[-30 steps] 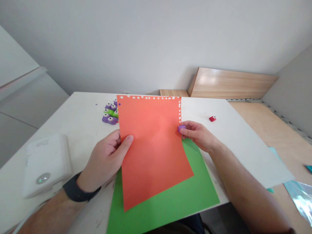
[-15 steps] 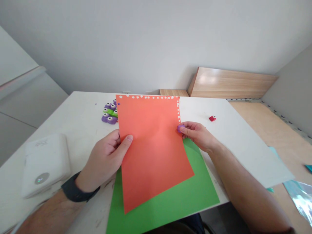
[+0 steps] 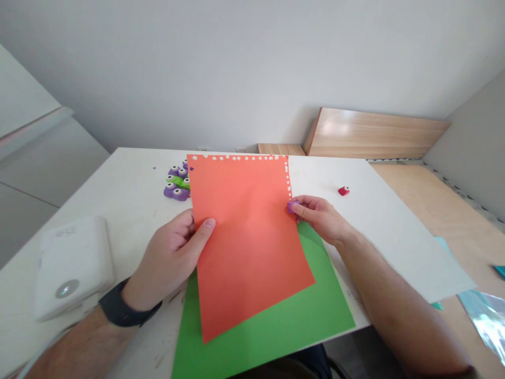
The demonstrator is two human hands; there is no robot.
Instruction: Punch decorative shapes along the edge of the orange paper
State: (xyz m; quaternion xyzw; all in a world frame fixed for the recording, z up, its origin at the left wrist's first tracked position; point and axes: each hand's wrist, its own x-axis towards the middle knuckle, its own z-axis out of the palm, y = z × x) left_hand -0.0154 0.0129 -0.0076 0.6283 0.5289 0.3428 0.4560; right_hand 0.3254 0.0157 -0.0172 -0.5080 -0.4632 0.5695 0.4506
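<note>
I hold an orange paper sheet (image 3: 246, 237) lifted above a green sheet (image 3: 276, 329) that lies on the white table (image 3: 130, 200). Small shapes are punched out along the orange sheet's top edge and upper right edge. My left hand (image 3: 173, 255) pinches the sheet's left edge, thumb on its front. My right hand (image 3: 317, 216) is closed on a small purple punch (image 3: 291, 206) clamped over the sheet's right edge.
A cluster of purple and green punches (image 3: 178, 181) sits at the back left, partly behind the orange sheet. A small red punch (image 3: 343, 191) lies at the right. A white box-shaped device (image 3: 73, 263) rests at the left. Wooden boards (image 3: 371, 134) lean beyond the table.
The orange sheet and my right hand with the purple punch have shifted slightly left and up. My left hand keeps its grip.
</note>
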